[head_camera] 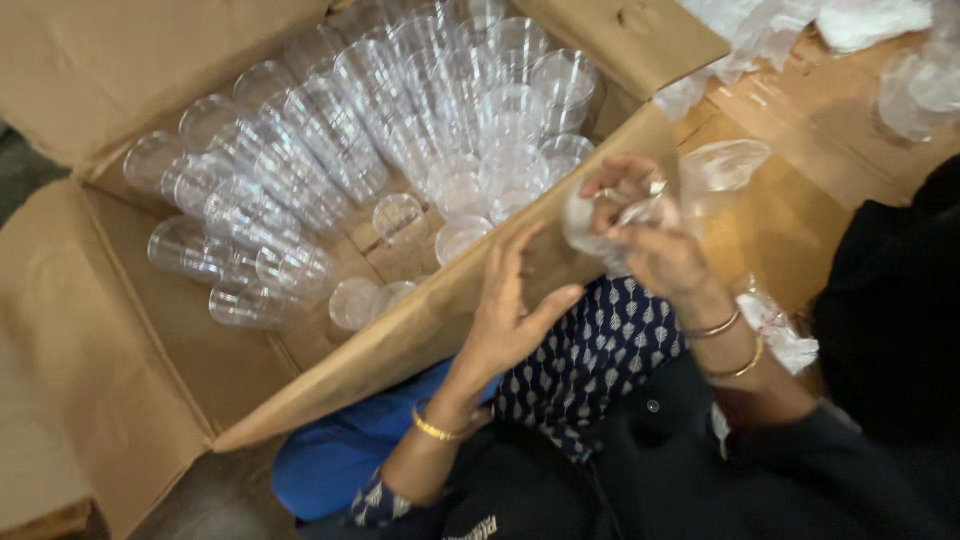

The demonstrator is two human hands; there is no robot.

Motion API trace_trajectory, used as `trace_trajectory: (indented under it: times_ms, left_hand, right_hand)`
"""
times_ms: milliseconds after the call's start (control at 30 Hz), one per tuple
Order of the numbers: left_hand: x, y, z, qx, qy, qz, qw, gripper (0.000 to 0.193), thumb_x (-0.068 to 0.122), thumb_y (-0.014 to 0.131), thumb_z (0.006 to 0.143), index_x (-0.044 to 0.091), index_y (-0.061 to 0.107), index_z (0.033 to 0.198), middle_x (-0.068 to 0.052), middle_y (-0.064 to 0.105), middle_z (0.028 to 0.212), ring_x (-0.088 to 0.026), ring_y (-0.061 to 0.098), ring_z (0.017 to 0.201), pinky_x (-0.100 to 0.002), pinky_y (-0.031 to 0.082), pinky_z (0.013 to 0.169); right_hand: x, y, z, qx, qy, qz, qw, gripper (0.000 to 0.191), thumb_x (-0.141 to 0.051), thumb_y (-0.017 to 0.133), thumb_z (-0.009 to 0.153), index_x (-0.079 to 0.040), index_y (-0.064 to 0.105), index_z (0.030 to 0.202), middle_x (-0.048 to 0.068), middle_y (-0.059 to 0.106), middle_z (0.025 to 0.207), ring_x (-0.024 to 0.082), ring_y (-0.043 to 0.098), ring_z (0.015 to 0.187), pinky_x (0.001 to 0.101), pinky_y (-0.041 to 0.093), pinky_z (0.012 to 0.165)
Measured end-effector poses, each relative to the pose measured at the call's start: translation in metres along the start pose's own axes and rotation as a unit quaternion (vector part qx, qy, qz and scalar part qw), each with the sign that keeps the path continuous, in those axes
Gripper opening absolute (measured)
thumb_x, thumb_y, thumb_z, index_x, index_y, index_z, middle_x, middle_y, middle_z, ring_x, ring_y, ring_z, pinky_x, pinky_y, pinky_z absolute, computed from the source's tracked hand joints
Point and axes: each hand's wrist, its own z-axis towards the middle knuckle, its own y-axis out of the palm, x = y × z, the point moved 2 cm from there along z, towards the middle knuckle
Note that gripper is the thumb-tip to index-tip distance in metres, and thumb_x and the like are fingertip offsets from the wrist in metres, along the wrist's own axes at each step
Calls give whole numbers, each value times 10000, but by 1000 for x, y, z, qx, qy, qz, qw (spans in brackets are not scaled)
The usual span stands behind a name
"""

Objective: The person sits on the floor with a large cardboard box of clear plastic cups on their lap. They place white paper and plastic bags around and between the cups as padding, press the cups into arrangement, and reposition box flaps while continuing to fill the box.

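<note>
A large open cardboard box (120, 330) holds several stacks of clear plastic cups (330, 150) lying on their sides. My right hand (650, 240) grips a clear plastic cup (600, 215) just outside the box's near flap. My left hand (510, 300) is open, fingers spread, a little below and left of that cup, against the box's near flap. A clear plastic bag (720, 170) lies just right of my right hand. Gold bangles sit on both wrists.
Crumpled clear plastic wrappers (760, 30) and more clear cups (915, 90) lie on flattened cardboard (800, 110) at the upper right. A small piece of plastic wrap (780, 330) rests by my right forearm. Blue and patterned cloth covers my lap.
</note>
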Motion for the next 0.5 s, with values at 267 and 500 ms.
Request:
trace_trajectory:
  times_ms: [267,500]
  left_hand:
    - [-27,-6,-8,102,-93,-121,983,160,116,664,958,19,665,1085,-109,744,960,-195,688,852,-312,541,772]
    - [-1,-18,-18,174,153,16,973,327,103,776,843,-9,592,1089,-167,567,1126,-298,590,1044,-359,500,902]
  right_hand:
    - [14,67,-2,-43,-5,42,998,683,67,680,964,-133,370,1538,146,526,1392,172,610,1156,311,522,1025]
    - [29,52,-11,104,12,-51,993,382,107,675,956,27,571,1314,156,719,1111,220,727,1061,345,589,978]
